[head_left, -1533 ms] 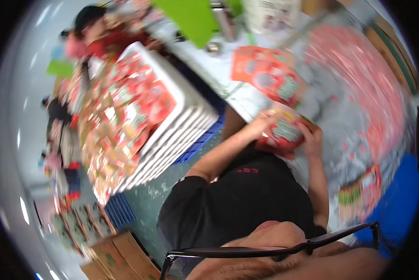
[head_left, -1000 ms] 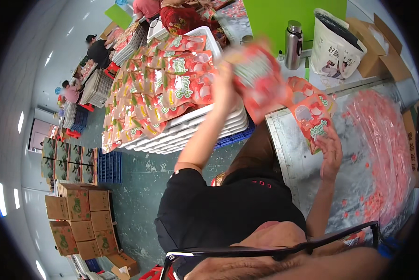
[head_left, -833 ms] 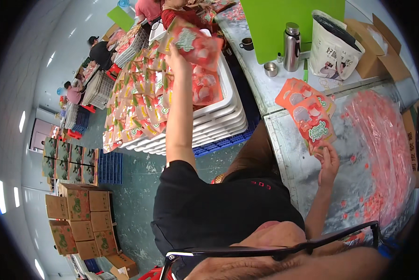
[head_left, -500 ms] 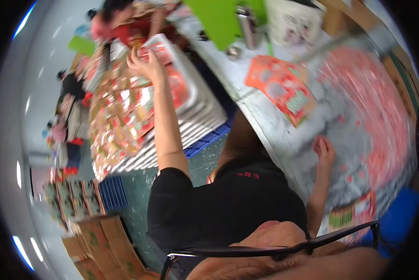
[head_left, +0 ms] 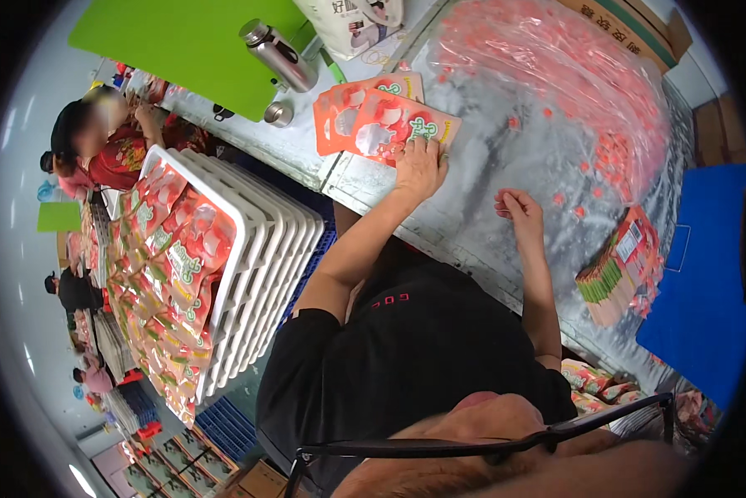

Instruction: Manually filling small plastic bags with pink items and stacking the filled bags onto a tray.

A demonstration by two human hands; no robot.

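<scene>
My left hand (head_left: pixel 423 168) rests its spread fingers on the near edge of the top pouch in a small overlapping pile of red-and-orange printed flat pouches (head_left: pixel 381 124). Over the grey tabletop, right of that pile, my right hand (head_left: pixel 520 207) is half closed with its fingertips together. Whether anything small sits between those fingertips I cannot make out. Small pink-red wrapped pieces (head_left: pixel 558 199) lie scattered beyond it, in front of a large clear plastic bag (head_left: pixel 555 66) full of the same pink-red pieces.
Stacked white trays (head_left: pixel 261 236) stand at left, the top one heaped with filled pouches (head_left: pixel 178 266). A steel flask (head_left: pixel 281 56), a metal cup (head_left: pixel 279 114) and a green board (head_left: pixel 182 50) are at the back. At right are bundled pouches (head_left: pixel 609 286) and a blue panel (head_left: pixel 697 249).
My left hand has come from the tray of filled pouches to the pouch pile on the table. My right hand stays over the tabletop. The whole view has swung right.
</scene>
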